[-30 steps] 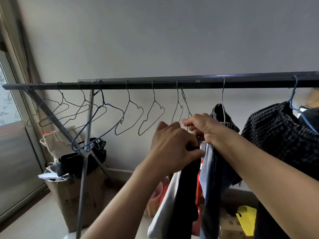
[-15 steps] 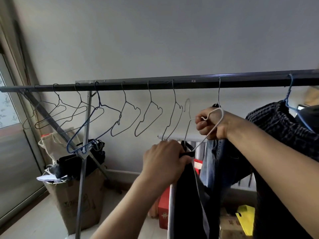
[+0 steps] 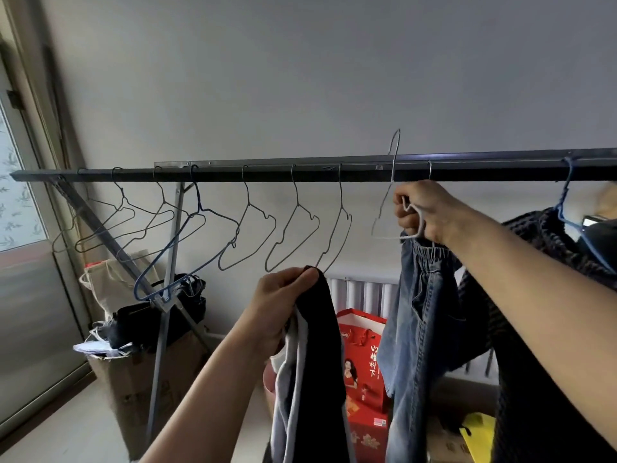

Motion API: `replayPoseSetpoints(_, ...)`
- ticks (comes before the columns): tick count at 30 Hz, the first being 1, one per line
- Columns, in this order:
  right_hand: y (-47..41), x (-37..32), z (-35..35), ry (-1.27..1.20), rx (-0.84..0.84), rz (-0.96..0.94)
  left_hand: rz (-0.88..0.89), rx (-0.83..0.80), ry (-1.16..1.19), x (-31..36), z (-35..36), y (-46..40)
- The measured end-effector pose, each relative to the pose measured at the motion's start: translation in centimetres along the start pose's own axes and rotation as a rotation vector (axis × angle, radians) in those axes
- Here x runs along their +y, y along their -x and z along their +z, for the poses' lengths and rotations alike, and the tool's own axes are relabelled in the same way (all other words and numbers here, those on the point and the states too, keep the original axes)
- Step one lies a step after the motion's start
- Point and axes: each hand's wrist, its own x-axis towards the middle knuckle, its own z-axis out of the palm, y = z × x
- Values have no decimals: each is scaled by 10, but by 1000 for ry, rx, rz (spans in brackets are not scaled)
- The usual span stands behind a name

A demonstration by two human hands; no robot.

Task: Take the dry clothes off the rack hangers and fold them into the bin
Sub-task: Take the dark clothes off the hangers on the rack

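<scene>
Below the rack bar [image 3: 334, 173], the left hand [image 3: 280, 305] clenched its grip on the top of a black garment [image 3: 322, 345] with a pale lining, which hung down free of any hanger. Higher and to the right, the right hand [image 3: 422, 212] held its grip around a pale wire hanger [image 3: 389, 195], whose hook rose above the bar without resting on it. Blue jeans [image 3: 417, 312] hung just beneath that hand from a hanger on the bar. A dark checked garment [image 3: 541, 235] hung farther right on a blue hanger [image 3: 567, 208]. Leftward along the bar hung a row of bare wire hangers [image 3: 293, 228], one of them blue. A red printed bag [image 3: 364, 362] stood on the floor between the black garment and the jeans. At lower left a cardboard box [image 3: 133, 389] held dark items beside the rack's upright leg [image 3: 163, 329].
</scene>
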Motion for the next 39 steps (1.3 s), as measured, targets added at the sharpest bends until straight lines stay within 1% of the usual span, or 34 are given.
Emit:
replayPoseSetpoints(2, -9, 7, 8, 59, 75, 11, -5, -11, 109, 8, -4, 2)
replayPoseSetpoints(6, -18, 27, 14, 168, 94, 51, 44, -29, 167, 20, -18, 9)
replayPoseSetpoints(9, -19, 35, 15, 282, 141, 30, 68, -19, 241, 22, -26, 13)
replayPoseSetpoints(10, -18, 35, 15, 409, 174, 5, 79, -16, 247, 22, -27, 14)
replayPoseSetpoints(12, -6, 35, 15, 860, 302, -88, 97, -10, 245, 22, -30, 16)
replayPoseSetpoints(13, 5, 34, 18, 1026, 391, -197, 102, -9, 227, 22, -31, 17)
replayPoseSetpoints(14, 19, 32, 26, 1065, 440, -352, 104, -10, 196, 22, -32, 18)
replayPoseSetpoints(15, 35, 31, 38, 998, 410, -520, 104, -15, 162, 22, -33, 19)
replayPoseSetpoints(16, 50, 29, 51, 904, 288, -634, 100, -21, 128, 22, -33, 20)
replayPoseSetpoints(17, 62, 28, 65, 786, 95, -664, 92, -27, 100, 21, -34, 20)
replayPoseSetpoints(18, 71, 30, 78, 660, -132, -607, 87, -34, 75, 21, -35, 20)
replayPoseSetpoints(19, 77, 33, 90, 555, -340, -511, 88, -43, 53, 22, -36, 21)
replayPoseSetpoints(20, 78, 39, 98, 475, -466, -444, 90, -52, 39, 24, -37, 22)
replayPoseSetpoints(21, 77, 44, 104, 422, -507, -424, 90, -61, 34, 25, -39, 23)
replayPoseSetpoints(24, 74, 50, 116, 301, -454, -449, 89, -77, 13, 28, -46, 27)
replayPoseSetpoints(26, 74, 49, 122, 321, -435, -484, 118, -84, -8, 27, -52, 29)
replayPoseSetpoints(28, 75, 45, 127, 385, -420, -532, 155, -26, -11, 23, -59, 30)
replayPoseSetpoints(29, 76, 43, 129, 379, -420, -537, 171, 21, -31, 18, -65, 29)
replayPoseSetpoints(31, 76, 39, 128, 309, -428, -511, 173, 103, -181, 5, -79, 25)
replayPoseSetpoints(32, 76, 37, 127, 262, -433, -490, 153, 105, -294, -3, -86, 23)
replayPoseSetpoints(34, 77, 35, 125, 172, -456, -458, 66, 13, -461, -22, -96, 20)
replayPoseSetpoints(36, 77, 35, 123, 109, -481, -431, -34, -106, -486, -37, -100, 21)
replayPoseSetpoints(37, 76, 35, 122, 82, -485, -418, -50, -131, -491, -42, -102, 22)
replayPoseSetpoints(38, 76, 35, 120, 51, -481, -404, -52, -115, -505, -45, -105, 21)
replayPoseSetpoints(39, 75, 35, 117, 20, -481, -394, -55, -66, -492, -45, -109, 20)
